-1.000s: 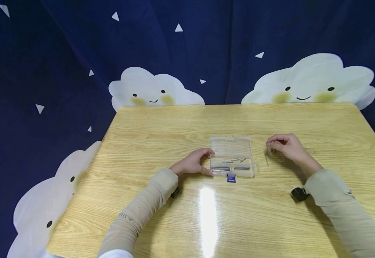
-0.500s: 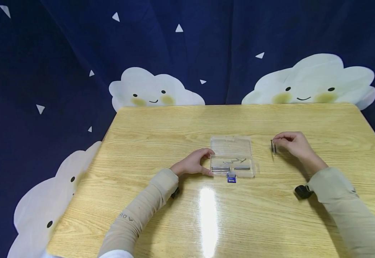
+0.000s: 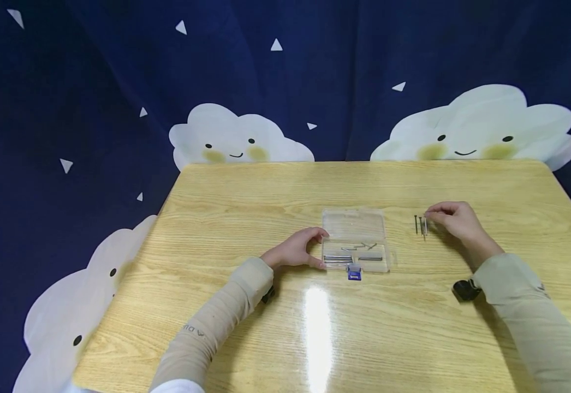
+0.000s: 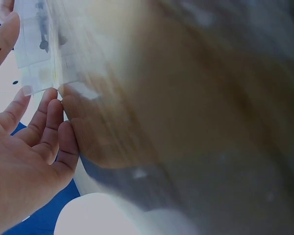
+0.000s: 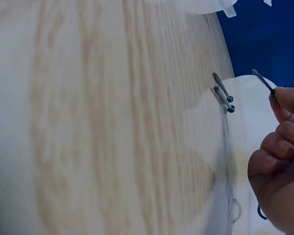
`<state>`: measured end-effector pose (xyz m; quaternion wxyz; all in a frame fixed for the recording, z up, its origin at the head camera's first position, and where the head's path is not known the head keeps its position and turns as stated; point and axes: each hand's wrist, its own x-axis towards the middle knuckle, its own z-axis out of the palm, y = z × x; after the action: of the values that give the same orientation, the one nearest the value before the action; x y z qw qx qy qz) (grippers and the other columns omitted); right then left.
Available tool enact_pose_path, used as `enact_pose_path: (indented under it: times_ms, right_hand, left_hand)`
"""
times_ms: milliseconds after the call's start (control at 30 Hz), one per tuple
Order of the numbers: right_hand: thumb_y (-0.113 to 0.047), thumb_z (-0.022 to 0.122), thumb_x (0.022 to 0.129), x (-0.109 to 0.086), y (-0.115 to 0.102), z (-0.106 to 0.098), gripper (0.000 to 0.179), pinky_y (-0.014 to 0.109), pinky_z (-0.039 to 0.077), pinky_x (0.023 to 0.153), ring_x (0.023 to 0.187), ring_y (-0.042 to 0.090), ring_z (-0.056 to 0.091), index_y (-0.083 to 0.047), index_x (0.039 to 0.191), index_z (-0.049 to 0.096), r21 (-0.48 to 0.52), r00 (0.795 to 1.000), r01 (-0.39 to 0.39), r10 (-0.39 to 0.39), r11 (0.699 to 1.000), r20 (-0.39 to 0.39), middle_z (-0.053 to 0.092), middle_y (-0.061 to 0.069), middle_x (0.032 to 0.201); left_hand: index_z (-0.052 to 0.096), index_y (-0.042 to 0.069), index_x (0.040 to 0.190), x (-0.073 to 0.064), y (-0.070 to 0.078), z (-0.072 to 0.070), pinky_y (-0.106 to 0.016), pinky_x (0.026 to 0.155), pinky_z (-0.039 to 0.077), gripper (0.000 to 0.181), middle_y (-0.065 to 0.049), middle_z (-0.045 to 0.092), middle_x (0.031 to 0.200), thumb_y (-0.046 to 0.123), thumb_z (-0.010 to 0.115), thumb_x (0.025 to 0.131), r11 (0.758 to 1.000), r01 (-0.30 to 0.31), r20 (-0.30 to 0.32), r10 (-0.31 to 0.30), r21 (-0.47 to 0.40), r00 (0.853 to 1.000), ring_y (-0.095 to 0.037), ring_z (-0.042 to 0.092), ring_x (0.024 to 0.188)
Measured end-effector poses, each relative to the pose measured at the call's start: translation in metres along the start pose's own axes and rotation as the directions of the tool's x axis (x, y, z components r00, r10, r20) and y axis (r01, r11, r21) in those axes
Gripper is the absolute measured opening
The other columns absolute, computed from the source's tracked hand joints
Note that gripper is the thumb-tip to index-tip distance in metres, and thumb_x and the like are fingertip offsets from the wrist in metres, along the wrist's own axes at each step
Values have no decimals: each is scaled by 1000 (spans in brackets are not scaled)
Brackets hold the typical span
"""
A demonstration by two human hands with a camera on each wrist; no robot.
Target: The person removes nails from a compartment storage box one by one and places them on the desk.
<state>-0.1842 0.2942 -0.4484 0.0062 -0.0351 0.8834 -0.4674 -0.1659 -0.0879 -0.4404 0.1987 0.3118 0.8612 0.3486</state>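
A transparent plastic box [image 3: 354, 222] lies on the table with its lid swung back, and silver nails [image 3: 338, 258] rest in its compartments. My left hand [image 3: 292, 248] holds the box at its left side, thumb at the front corner and fingers farther back. In the left wrist view its fingertips [image 4: 52, 93] meet the box's edge. Between thumb and forefinger my right hand [image 3: 457, 222] pinches a nail [image 5: 264, 82] by its head end, point outward. Beside it, to the left, two dark nails [image 5: 222, 88] lie side by side on the table.
The wooden table [image 3: 246, 196] reaches back to a dark blue curtain [image 3: 334, 65] printed with clouds. A blue latch [image 3: 354, 274] sticks out from the box's front edge. Wrist straps with black camera units [image 3: 466, 290] are on both forearms.
My right hand has moved a little to the right with the nail, uncovering the two nails on the table. The left hand stays at the box.
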Motion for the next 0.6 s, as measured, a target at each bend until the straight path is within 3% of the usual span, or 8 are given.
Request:
enact_pose_path:
  times_ms: [133,233,433,600]
  right_hand:
    - [-25,60,88,2,3,-2,37,19,39,62,76,0,46,10,101,62,-23,999,-40,40,999,-7,57,-16,82]
    - [-26,59,89,4,4,-2,38,21,39,64,79,3,46,10,102,61,-39,998,-67,67,997,-3,60,-6,86]
    - [-26,57,90,7,9,0,39,28,37,70,91,23,48,10,104,61,-95,995,-92,94,991,26,59,23,102]
    - [-28,56,90,9,13,1,41,34,39,71,97,35,48,9,104,61,-125,995,-92,97,988,35,56,28,105]
  left_hand:
    - [48,2,122,1,0,0,-26,95,33,66,-9,52,109,18,81,68,1000,-6,-3,6,7,1000,-18,46,103]
    - [48,2,122,1,0,0,-26,94,33,67,-9,52,108,18,82,68,1000,-6,-5,6,10,1000,-19,46,103]
    - [47,2,122,2,0,0,-26,94,34,67,-9,52,108,18,82,67,1000,3,4,-3,9,1000,-18,46,103]
    - [47,2,123,2,-2,0,-26,93,34,67,-8,52,109,18,82,68,1000,8,8,-9,15,1000,-17,46,103]
